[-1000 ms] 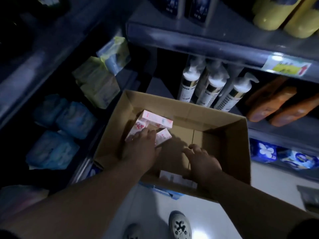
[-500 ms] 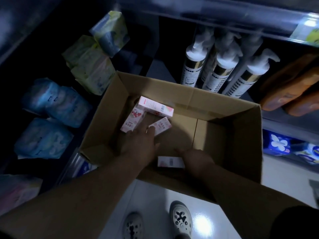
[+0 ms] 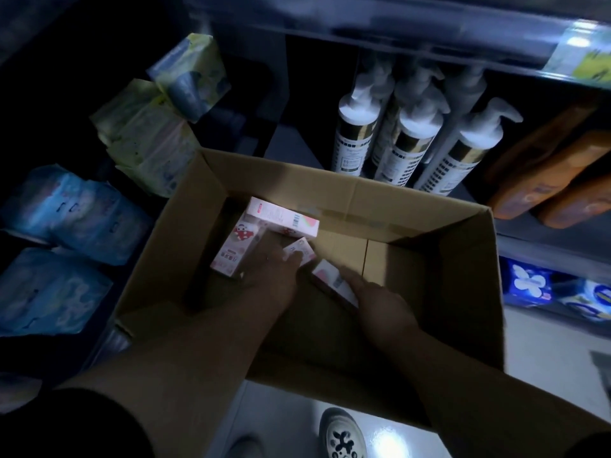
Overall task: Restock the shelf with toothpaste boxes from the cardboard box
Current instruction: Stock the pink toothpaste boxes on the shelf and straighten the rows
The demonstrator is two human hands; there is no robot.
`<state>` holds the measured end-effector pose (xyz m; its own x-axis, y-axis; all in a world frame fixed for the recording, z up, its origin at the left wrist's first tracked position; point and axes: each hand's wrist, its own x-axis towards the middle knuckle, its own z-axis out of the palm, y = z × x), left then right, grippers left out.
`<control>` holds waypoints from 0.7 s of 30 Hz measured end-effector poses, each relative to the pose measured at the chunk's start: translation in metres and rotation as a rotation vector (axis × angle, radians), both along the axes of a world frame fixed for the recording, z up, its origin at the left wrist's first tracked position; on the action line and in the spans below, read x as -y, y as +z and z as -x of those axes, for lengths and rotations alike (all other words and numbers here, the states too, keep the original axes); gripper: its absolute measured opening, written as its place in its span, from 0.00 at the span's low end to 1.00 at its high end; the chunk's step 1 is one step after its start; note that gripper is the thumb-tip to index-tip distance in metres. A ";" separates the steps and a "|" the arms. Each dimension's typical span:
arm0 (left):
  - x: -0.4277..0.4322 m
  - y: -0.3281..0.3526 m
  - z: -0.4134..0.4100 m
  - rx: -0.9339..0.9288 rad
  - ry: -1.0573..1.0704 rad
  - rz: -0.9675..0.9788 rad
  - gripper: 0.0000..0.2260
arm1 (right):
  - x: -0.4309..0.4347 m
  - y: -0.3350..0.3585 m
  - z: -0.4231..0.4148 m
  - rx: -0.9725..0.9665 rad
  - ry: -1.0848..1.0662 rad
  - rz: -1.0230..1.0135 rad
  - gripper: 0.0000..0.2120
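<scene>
Starting at the fingertips: the fingers of the right hand are curled along one long edge of a tilted toothpaste box. They grip it near its lower end, and its other end points up and to the left. Just beside it, the fingers of the left hand are bent down over a smaller toothpaste box and touching its top. It's so dark in there that I honestly can't tell if that hand has closed on it or is just resting there.

Both hands are down inside the open cardboard box, over the left half of its floor. Two more toothpaste packs are tucked in the far left corner. The cartoon toothpaste box, with a red character on it, lies lengthwise next to the left hand. The long toothpaste box lies crosswise on top of its far end.

Outside the carton, three white pump bottles with gold bands stand on the shelf unit right behind it. Orange packs are stacked to their right, and there's a yellowish price label on the shelf edge above. Left of the carton are greenish tissue packs and blue soft packs. Low on the right are some blue flower-print packs. Near the bottom edge, a white shoe stands on the shiny floor.
</scene>
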<state>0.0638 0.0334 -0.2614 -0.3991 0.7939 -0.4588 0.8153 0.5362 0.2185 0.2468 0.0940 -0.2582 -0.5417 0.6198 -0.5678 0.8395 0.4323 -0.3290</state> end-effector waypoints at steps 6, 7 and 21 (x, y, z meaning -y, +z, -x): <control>-0.010 -0.015 0.003 -0.007 0.055 -0.160 0.22 | -0.006 0.001 -0.004 0.066 -0.058 -0.075 0.32; -0.009 -0.018 0.006 -0.013 0.024 -0.149 0.26 | -0.007 0.004 -0.004 0.059 -0.075 -0.063 0.32; 0.043 0.170 0.024 0.314 0.241 -0.340 0.37 | 0.036 0.153 0.028 -0.444 -0.528 0.142 0.32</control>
